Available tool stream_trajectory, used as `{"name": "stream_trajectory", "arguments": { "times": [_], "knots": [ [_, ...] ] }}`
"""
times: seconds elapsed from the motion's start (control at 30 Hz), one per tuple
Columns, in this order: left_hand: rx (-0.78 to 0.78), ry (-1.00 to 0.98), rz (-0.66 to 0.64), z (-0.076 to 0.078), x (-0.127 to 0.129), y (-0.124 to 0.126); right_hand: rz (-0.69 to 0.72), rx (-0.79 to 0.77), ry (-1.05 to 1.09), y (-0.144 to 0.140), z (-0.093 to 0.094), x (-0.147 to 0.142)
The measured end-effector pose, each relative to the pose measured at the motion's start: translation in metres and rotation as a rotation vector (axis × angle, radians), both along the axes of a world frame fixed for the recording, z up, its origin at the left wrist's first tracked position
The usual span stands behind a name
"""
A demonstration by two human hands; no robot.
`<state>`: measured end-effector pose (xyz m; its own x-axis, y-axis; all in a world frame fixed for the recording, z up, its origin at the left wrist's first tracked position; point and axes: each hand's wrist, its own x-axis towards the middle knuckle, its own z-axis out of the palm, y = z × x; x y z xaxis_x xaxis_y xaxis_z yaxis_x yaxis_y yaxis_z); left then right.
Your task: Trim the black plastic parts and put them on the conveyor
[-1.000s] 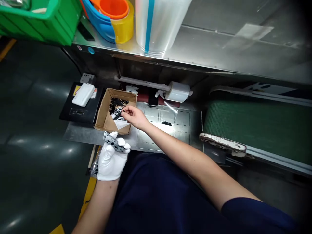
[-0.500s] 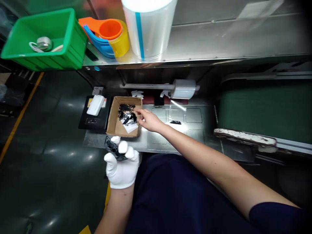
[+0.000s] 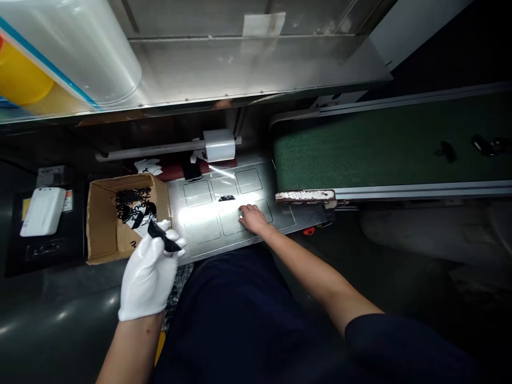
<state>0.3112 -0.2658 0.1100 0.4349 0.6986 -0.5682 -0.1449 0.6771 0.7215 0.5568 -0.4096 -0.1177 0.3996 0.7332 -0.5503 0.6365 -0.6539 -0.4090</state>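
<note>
My left hand (image 3: 146,272) wears a white glove and grips a dark flat plastic part (image 3: 162,238) by the near edge of the metal plate (image 3: 208,226). My bare right hand (image 3: 252,218) rests palm down on that plate, over one of its outlined squares, holding nothing that I can see. A small black piece (image 3: 226,198) lies on the plate just beyond the right hand. A brown cardboard box (image 3: 100,234) with several small black parts (image 3: 132,205) sits left of the plate, close to the gloved hand.
A green conveyor belt (image 3: 380,149) runs to the right, carrying dark pieces (image 3: 446,151) far off. A film roll (image 3: 219,144) on a rod sits behind the plate. A white device (image 3: 42,211) lies on a black unit at the left. Large film roll (image 3: 80,48) and yellow tape (image 3: 20,74) stand on the shelf.
My right hand left the cardboard box and moved right onto the metal plate. The gloved left hand rose a little with its part. The view swung to the right.
</note>
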Motion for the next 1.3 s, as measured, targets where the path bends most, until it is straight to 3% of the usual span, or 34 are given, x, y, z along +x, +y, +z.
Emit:
{"name": "stream_trajectory", "arguments": {
  "times": [0.23,0.37,0.47,0.63,0.7,0.77,0.9,1.3],
  "knots": [
    [-0.023,-0.078,-0.012,0.005,0.018,-0.014,-0.044,0.007,0.025,-0.036,0.014,-0.001],
    [-0.039,-0.207,-0.038,0.013,0.028,-0.025,-0.031,0.141,0.152,-0.034,0.05,0.007],
    [-0.007,-0.302,-0.089,0.021,0.039,-0.03,0.015,0.313,0.271,-0.02,0.108,0.015],
    [0.076,-0.387,-0.097,0.034,0.057,-0.044,0.293,0.789,0.459,0.003,0.236,0.034],
    [0.108,-0.394,-0.091,0.04,0.063,-0.053,0.398,0.859,0.436,0.01,0.272,0.037],
    [0.132,-0.395,-0.072,0.045,0.067,-0.061,0.489,0.858,0.416,0.015,0.292,0.037],
    [0.192,-0.402,-0.021,0.052,0.071,-0.076,0.608,0.847,0.396,0.019,0.303,0.03],
    [0.27,-0.439,-0.025,0.053,0.069,-0.094,0.702,0.866,0.351,0.014,0.307,0.025]
  ]
}}
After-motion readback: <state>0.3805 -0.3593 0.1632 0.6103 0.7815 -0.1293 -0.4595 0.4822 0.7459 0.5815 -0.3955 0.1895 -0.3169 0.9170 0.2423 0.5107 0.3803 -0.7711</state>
